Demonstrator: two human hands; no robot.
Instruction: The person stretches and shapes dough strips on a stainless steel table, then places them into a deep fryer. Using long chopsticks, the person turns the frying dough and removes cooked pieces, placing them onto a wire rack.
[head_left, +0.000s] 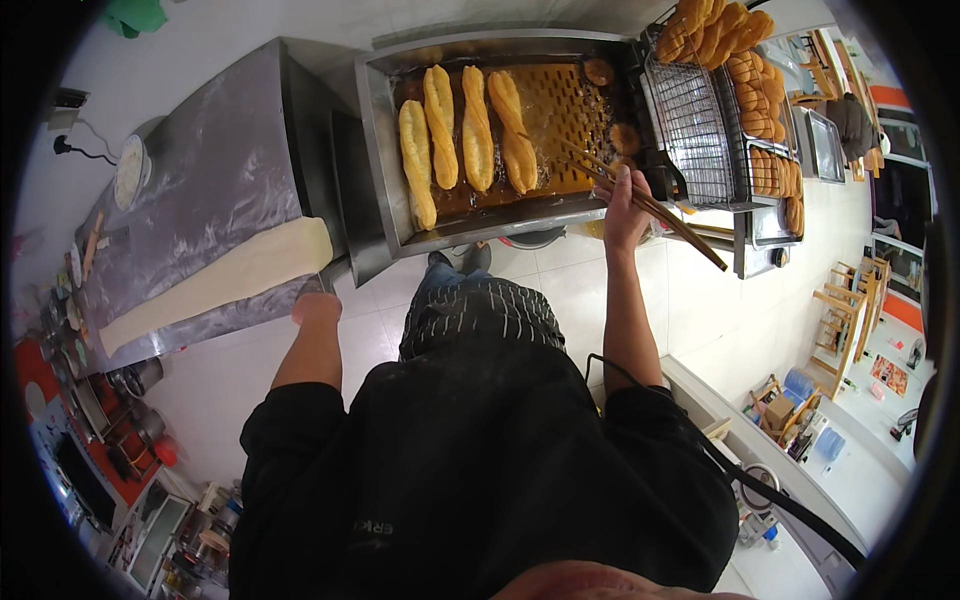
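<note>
My right hand (627, 206) grips a pair of long wooden chopsticks (679, 229) above the fryer's front right corner. Their tips reach over the hot oil (551, 97) in the rectangular metal fryer (379, 150). Several long fried dough sticks (478, 127) float side by side in its left half, pale gold. Small round browned dough pieces (624, 139) sit along the right side of the oil. My left hand (316, 304) is low by the front edge of the floured metal worktable (217, 150), close to a long flattened strip of dough (225, 277). Its fingers are too unclear to read.
A wire draining rack (694, 127) adjoins the fryer's right side, with fried dough sticks (716, 34) at its back. Baskets of browned fried pastries (756, 97) stand beyond it. On the worktable are a white bowl (132, 172) and a wooden rolling pin (93, 246). Wooden chairs (840, 315) stand far right.
</note>
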